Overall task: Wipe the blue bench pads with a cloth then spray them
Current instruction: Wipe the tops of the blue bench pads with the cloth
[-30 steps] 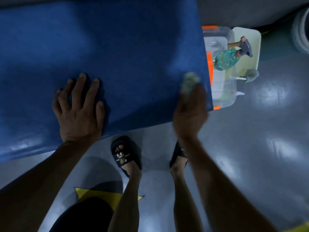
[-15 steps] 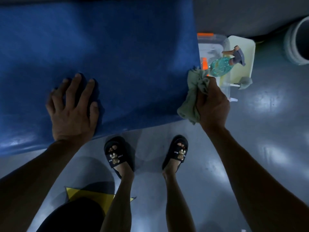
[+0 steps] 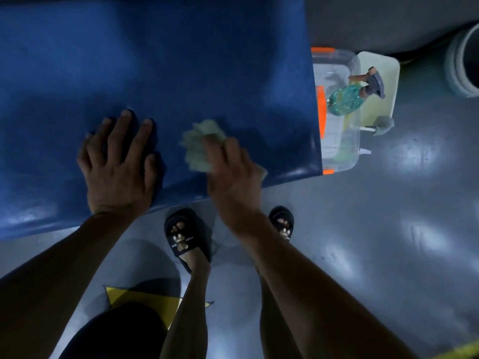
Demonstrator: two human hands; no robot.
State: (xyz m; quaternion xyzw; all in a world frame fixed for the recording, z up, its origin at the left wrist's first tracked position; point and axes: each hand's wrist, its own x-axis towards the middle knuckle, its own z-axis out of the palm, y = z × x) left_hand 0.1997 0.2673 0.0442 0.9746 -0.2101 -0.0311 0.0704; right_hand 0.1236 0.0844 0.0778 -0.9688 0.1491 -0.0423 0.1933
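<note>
A blue bench pad (image 3: 160, 73) fills the upper left of the head view. My left hand (image 3: 119, 167) rests flat on its near edge with fingers spread. Just to the right, my right hand (image 3: 230, 174) presses a pale green cloth (image 3: 199, 146) onto the pad near the front edge; the hand and cloth are blurred by motion. A teal spray bottle (image 3: 347, 99) with a grey trigger head lies in a clear plastic bin (image 3: 355, 156) right of the pad's end.
The clear bin has orange clips and a pale lid (image 3: 386, 71) behind it. A grey cylinder (image 3: 464, 63) stands at the upper right. My feet in black slippers (image 3: 185, 237) stand on the grey floor below the pad. A yellow floor mark (image 3: 134, 299) lies near my left leg.
My right hand swept the cloth off the pad's right end, then back left onto the pad near my left hand. My left hand stayed in place.
</note>
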